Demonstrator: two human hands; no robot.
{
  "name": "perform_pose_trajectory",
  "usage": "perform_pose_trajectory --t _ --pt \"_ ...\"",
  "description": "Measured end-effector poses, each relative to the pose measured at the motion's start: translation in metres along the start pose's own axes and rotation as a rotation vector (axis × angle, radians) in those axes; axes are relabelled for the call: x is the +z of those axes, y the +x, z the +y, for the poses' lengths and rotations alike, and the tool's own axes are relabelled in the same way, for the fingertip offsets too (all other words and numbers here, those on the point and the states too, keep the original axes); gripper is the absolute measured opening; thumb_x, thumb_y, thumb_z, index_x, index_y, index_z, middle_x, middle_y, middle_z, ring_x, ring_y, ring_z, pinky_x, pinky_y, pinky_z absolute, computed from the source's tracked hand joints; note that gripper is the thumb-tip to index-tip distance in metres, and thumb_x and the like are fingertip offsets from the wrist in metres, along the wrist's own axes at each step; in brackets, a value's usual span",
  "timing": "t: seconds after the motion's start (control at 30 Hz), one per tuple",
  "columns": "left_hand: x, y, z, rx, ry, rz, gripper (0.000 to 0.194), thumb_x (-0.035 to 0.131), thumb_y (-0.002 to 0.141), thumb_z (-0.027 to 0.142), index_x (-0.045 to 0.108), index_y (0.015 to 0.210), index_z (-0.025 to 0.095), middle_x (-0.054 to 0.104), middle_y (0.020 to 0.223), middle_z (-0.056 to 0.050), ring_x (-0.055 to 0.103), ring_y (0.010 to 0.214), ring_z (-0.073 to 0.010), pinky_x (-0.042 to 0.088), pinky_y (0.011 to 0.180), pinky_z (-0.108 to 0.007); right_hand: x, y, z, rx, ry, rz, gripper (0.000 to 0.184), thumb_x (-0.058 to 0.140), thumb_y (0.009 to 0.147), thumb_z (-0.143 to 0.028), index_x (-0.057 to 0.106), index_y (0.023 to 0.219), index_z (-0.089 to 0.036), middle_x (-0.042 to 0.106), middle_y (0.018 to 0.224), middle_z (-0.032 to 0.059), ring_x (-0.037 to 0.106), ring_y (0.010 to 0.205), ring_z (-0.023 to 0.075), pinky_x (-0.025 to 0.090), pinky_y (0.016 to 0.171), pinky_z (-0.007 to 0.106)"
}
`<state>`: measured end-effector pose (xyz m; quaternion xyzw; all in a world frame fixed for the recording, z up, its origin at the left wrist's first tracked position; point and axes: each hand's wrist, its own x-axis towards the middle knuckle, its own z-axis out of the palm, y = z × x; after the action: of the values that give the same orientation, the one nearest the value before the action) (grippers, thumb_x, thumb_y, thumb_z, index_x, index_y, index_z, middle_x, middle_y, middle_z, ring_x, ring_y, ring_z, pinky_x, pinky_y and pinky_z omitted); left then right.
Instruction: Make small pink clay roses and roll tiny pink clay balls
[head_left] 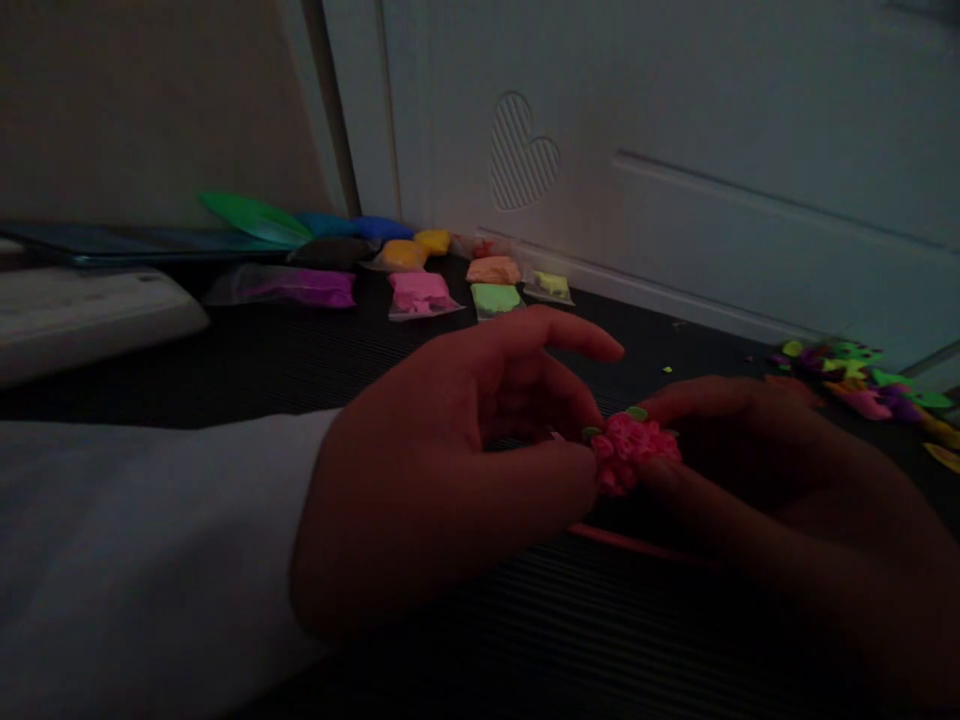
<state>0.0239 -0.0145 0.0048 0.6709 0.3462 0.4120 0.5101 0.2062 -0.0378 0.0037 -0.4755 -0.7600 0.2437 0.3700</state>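
Observation:
A small pink clay flower cluster (628,452) with tiny green leaves (637,412) is held between both hands, a little above the dark tabletop (525,620). My left hand (457,450), in a white sleeve (165,550), pinches its left side with thumb and a curled finger; the index finger arches free above. On the other side, my right hand (795,500) grips it with thumb and index finger. Below the flower runs a thin pink curved strip (630,541); its right end goes out of sight behind my right hand. The light is dim.
Bags of coloured clay, such as pink (421,294), purple (322,287) and light green (496,299), lie toward the back. A pile of colourful clay pieces (870,385) sits at the far right. A white object (90,315) stands left; a white panel (675,130) rises behind.

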Motion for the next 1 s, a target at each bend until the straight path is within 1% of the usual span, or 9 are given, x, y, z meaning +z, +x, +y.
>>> perform_pose_trajectory --t 0.07,0.13,0.27,0.33,0.5,0.83,0.93,1.0 --pt "-0.0012 0.0022 0.0014 -0.049 -0.088 -0.008 0.034 0.056 0.065 0.014 0.050 0.097 0.025 0.061 0.075 0.006 0.061 0.068 -0.0108 0.047 0.052 -0.014 0.0002 0.0004 0.0001 -0.008 0.012 0.012 0.020 0.057 0.075 -0.026 0.052 0.093 -0.032 0.062 0.084 -0.0069 0.060 0.072 0.0072 0.048 0.058 0.010" --pt "-0.0021 0.0052 0.0020 -0.081 -0.134 0.000 0.033 0.054 0.066 0.013 0.051 0.097 0.024 0.062 0.074 0.006 0.060 0.065 -0.0093 0.046 0.050 -0.012 0.0000 -0.0002 0.0007 0.006 0.051 -0.001 0.020 0.057 0.076 -0.026 0.051 0.093 -0.033 0.062 0.083 -0.0078 0.060 0.070 0.0064 0.048 0.058 0.011" --pt "-0.0020 0.0092 0.0012 -0.082 -0.169 0.014 0.034 0.056 0.065 0.009 0.051 0.096 0.020 0.060 0.069 0.007 0.058 0.060 -0.0055 0.044 0.052 -0.009 -0.0008 -0.0019 0.0019 0.036 0.120 -0.024 0.019 0.056 0.076 -0.028 0.050 0.093 -0.034 0.062 0.084 -0.0077 0.060 0.072 0.0065 0.048 0.061 0.011" --pt "-0.0013 0.0093 0.0003 -0.082 -0.157 0.007 0.036 0.057 0.064 0.008 0.051 0.096 0.021 0.060 0.069 0.008 0.057 0.059 -0.0050 0.044 0.051 -0.008 -0.0008 -0.0018 0.0021 0.038 0.136 -0.031 0.018 0.056 0.076 -0.029 0.050 0.093 -0.035 0.062 0.085 -0.0077 0.059 0.073 0.0059 0.047 0.062 0.010" --pt "-0.0008 0.0074 -0.0012 -0.112 -0.102 -0.039 0.038 0.061 0.064 0.016 0.048 0.097 0.029 0.058 0.072 0.009 0.056 0.058 -0.0072 0.046 0.044 -0.011 -0.0008 -0.0006 0.0027 0.067 0.159 -0.041 0.017 0.056 0.076 -0.030 0.051 0.092 -0.034 0.061 0.085 -0.0065 0.060 0.074 0.0063 0.047 0.063 0.010" --pt "-0.0010 0.0065 -0.0012 -0.110 -0.077 -0.038 0.037 0.062 0.064 0.018 0.049 0.097 0.030 0.057 0.070 0.009 0.057 0.061 -0.0082 0.047 0.046 -0.012 -0.0015 0.0006 0.0027 0.111 0.237 -0.101 0.016 0.055 0.077 -0.029 0.050 0.091 -0.034 0.062 0.085 -0.0064 0.061 0.076 0.0074 0.048 0.064 0.011" --pt "-0.0004 0.0069 -0.0019 -0.144 -0.087 -0.048 0.038 0.062 0.064 0.019 0.048 0.098 0.031 0.059 0.076 0.007 0.059 0.068 -0.0119 0.048 0.047 -0.015 -0.0013 0.0006 0.0027 0.100 0.226 -0.083 0.016 0.056 0.076 -0.028 0.051 0.090 -0.033 0.062 0.083 -0.0070 0.060 0.075 0.0059 0.047 0.063 0.008" --pt "-0.0002 0.0070 -0.0020 -0.169 -0.112 -0.070 0.040 0.062 0.064 0.017 0.047 0.100 0.029 0.060 0.081 0.005 0.060 0.073 -0.0135 0.049 0.050 -0.016 -0.0013 0.0005 0.0029 0.100 0.216 -0.072 0.016 0.056 0.076 -0.027 0.051 0.090 -0.033 0.062 0.082 -0.0076 0.060 0.075 0.0050 0.047 0.063 0.006"
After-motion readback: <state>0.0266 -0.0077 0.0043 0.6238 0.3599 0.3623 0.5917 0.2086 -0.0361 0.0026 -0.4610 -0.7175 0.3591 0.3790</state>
